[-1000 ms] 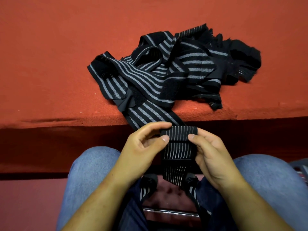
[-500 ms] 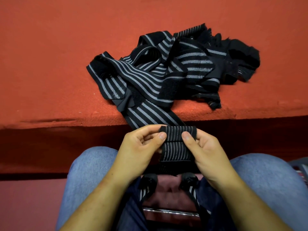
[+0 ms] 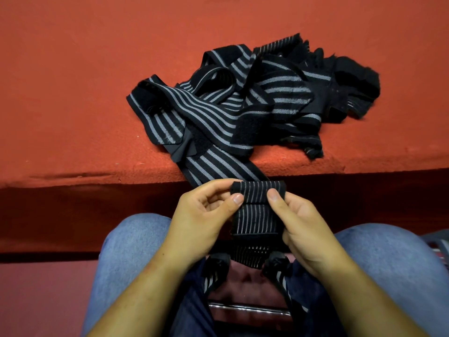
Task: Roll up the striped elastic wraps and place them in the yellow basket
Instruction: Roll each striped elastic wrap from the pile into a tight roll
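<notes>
Red felt surface point(image 3: 73, 93) fills upper view. Tangled pile of striped wraps point(image 3: 255, 103) sits near its front edge, one strip trailing over edge. Denim knees point(image 3: 136, 251) below. Left hand point(image 3: 201, 215) and right hand point(image 3: 303, 222) pinch ends of small wrap roll point(image 3: 257, 190) just below edge, tail hanging between knees.

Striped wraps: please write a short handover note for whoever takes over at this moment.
Left hand and right hand both pinch the started roll of one striped wrap; its loose length hangs between the knees.
The other wraps lie in a tangled pile on the red surface.
Yellow basket is not in view.
Done: first turns only.
Left: finish this roll, roll the pile, put all in the basket.
</notes>
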`<state>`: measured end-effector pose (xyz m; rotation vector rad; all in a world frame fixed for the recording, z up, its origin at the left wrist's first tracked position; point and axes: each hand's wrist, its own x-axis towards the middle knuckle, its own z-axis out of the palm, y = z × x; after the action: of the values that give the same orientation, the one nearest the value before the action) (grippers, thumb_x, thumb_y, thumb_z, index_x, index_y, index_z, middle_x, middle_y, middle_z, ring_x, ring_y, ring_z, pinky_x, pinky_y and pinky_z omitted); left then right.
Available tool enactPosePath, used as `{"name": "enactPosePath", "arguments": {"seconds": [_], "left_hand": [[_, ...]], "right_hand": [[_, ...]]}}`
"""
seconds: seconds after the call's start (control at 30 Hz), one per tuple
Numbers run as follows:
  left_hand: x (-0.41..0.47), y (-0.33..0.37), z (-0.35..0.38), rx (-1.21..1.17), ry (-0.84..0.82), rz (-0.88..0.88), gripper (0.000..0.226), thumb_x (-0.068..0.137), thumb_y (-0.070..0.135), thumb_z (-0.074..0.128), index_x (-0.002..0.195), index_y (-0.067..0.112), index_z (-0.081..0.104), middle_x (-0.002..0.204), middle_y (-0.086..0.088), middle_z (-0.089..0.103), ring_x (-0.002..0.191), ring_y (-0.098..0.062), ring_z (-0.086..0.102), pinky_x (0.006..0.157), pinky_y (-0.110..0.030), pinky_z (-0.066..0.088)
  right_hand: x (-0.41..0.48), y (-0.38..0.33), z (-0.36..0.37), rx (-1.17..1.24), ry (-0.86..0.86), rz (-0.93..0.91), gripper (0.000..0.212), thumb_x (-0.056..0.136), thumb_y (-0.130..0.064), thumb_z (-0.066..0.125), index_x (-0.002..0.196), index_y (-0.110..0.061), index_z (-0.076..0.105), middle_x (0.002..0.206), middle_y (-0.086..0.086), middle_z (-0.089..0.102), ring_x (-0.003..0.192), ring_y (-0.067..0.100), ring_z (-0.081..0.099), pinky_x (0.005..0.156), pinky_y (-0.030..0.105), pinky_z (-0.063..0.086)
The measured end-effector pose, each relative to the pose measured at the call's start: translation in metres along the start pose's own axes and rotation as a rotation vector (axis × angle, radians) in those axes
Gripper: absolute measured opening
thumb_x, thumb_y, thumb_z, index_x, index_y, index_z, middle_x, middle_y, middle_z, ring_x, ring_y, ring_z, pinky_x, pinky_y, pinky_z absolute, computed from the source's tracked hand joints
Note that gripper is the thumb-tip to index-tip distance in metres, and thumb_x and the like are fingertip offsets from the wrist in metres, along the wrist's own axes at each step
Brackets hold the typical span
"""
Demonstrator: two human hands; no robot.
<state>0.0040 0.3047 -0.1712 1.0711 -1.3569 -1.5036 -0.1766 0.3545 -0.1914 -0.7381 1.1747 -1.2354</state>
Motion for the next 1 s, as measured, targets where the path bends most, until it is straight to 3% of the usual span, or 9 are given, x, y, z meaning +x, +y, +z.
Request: {"name": "enactPosePath", "arguments": {"seconds": [0.13, 0.23, 0.3, 0.4, 0.5, 0.6, 0.73, 0.87, 1.0], "left_hand": [[0.0002, 0.0036, 0.0000, 0.027, 0.035, 0.042, 0.023, 0.088, 0.012, 0.075, 0.110, 0.018, 0.077, 0.101, -0.001, 0.079, 0.094, -0.011, 0.073, 0.084, -0.023, 0.057], [-0.0003, 0.0061, 0.0001, 0.040, 0.031, 0.071, 0.027, 0.091, 0.001, 0.073, 0.108, 0.022, 0.076, 0.102, 0.004, 0.079, 0.096, -0.007, 0.073, 0.084, -0.021, 0.056], [-0.0007, 0.0066, -0.0002, 0.048, 0.040, 0.090, 0.030, 0.090, -0.001, 0.073, 0.106, 0.024, 0.077, 0.101, 0.006, 0.079, 0.095, -0.005, 0.072, 0.083, -0.019, 0.055], [-0.0007, 0.0071, -0.0010, 0.097, 0.039, 0.123, 0.032, 0.089, -0.002, 0.074, 0.103, 0.026, 0.078, 0.101, 0.006, 0.079, 0.095, -0.004, 0.072, 0.085, -0.019, 0.054], [0.0006, 0.0061, -0.0011, 0.200, 0.035, 0.190, 0.031, 0.088, -0.004, 0.075, 0.102, 0.023, 0.079, 0.104, 0.004, 0.079, 0.099, -0.006, 0.072, 0.090, -0.017, 0.052], [0.0014, 0.0031, -0.0023, 0.205, 0.021, 0.240, 0.032, 0.087, -0.007, 0.075, 0.101, 0.021, 0.080, 0.110, 0.002, 0.077, 0.107, -0.010, 0.072, 0.093, -0.019, 0.052], [0.0007, 0.0017, -0.0035, 0.219, -0.015, 0.246, 0.038, 0.086, -0.013, 0.073, 0.100, 0.021, 0.081, 0.115, 0.003, 0.076, 0.112, -0.011, 0.071, 0.096, -0.022, 0.053], [-0.0010, 0.0041, -0.0029, 0.207, -0.049, 0.174, 0.042, 0.090, -0.016, 0.063, 0.102, 0.019, 0.082, 0.119, 0.006, 0.075, 0.116, -0.008, 0.068, 0.089, -0.019, 0.053], [-0.0028, 0.0060, 0.0002, 0.007, -0.018, 0.001, 0.030, 0.101, 0.005, 0.061, 0.109, 0.025, 0.080, 0.114, -0.001, 0.078, 0.109, -0.018, 0.073, 0.081, -0.030, 0.062]], "right_hand": [[0.0002, 0.0005, 0.0009, -0.054, -0.019, 0.066, 0.067, 0.090, -0.068, 0.064, 0.108, -0.005, 0.077, 0.110, 0.024, 0.076, 0.108, 0.044, 0.072, 0.100, 0.060, 0.053], [-0.0003, -0.0010, 0.0000, -0.013, -0.046, 0.064, 0.060, 0.092, -0.056, 0.058, 0.105, -0.001, 0.077, 0.098, 0.020, 0.078, 0.085, 0.026, 0.076, 0.074, 0.036, 0.063], [-0.0015, -0.0016, 0.0003, 0.040, -0.094, 0.070, 0.054, 0.095, -0.047, 0.052, 0.105, 0.000, 0.076, 0.087, 0.013, 0.077, 0.068, 0.014, 0.073, 0.052, 0.019, 0.055], [-0.0033, -0.0039, 0.0012, 0.129, -0.121, 0.074, 0.053, 0.100, -0.041, 0.044, 0.113, 0.003, 0.072, 0.075, 0.005, 0.075, 0.054, 0.006, 0.068, 0.042, 0.013, 0.048], [-0.0021, -0.0048, 0.0026, 0.121, -0.111, 0.044, 0.056, 0.097, -0.047, 0.047, 0.117, -0.002, 0.075, 0.098, 0.015, 0.079, 0.082, 0.019, 0.077, 0.065, 0.023, 0.061], [-0.0016, -0.0044, 0.0030, 0.116, -0.059, 0.020, 0.057, 0.093, -0.050, 0.052, 0.115, -0.005, 0.076, 0.114, 0.022, 0.076, 0.106, 0.030, 0.074, 0.091, 0.039, 0.062], [-0.0030, -0.0055, 0.0027, 0.134, -0.047, 0.016, 0.050, 0.096, -0.042, 0.052, 0.123, -0.004, 0.072, 0.116, 0.020, 0.076, 0.110, 0.030, 0.074, 0.092, 0.038, 0.061], [-0.0019, -0.0048, 0.0010, 0.125, -0.025, -0.004, 0.039, 0.093, -0.033, 0.058, 0.115, -0.007, 0.076, 0.113, 0.020, 0.077, 0.104, 0.029, 0.075, 0.086, 0.036, 0.062], [-0.0026, -0.0048, 0.0002, 0.076, -0.035, -0.005, 0.037, 0.095, -0.031, 0.056, 0.119, -0.008, 0.074, 0.114, 0.020, 0.077, 0.106, 0.031, 0.075, 0.091, 0.042, 0.061]]}}
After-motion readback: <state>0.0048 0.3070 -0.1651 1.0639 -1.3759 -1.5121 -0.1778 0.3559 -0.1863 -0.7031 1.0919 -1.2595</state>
